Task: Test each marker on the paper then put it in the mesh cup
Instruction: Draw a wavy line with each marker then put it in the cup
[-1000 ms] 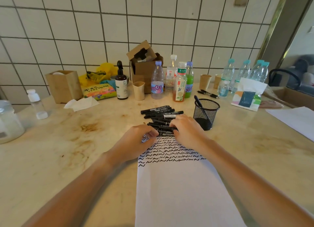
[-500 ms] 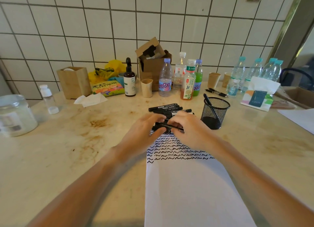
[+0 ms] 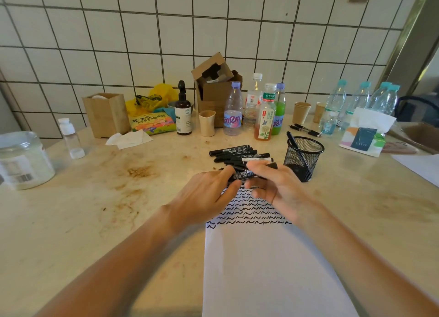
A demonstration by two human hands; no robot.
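A black marker (image 3: 243,175) is held level between both hands, just above the far end of the white paper (image 3: 266,264). My left hand (image 3: 209,195) grips its left part and my right hand (image 3: 273,186) grips its right end, where the cap sticks out past the fingers. Rows of black squiggles (image 3: 249,210) cover the paper's far end. Beyond the hands lies a pile of several black markers (image 3: 240,154). The black mesh cup (image 3: 303,157) stands to the right of the pile with one marker leaning inside it.
Bottles (image 3: 264,112), paper cups (image 3: 207,123), a cardboard box (image 3: 217,89) and a wooden box (image 3: 104,113) line the tiled wall. A tissue pack (image 3: 365,138) sits right, a plastic jar (image 3: 22,160) left. Two pens (image 3: 305,129) lie behind the cup.
Both hands lifted one marker off the pile and raised it slightly over the paper's top. The right hand's fingers shifted onto the marker's right end.
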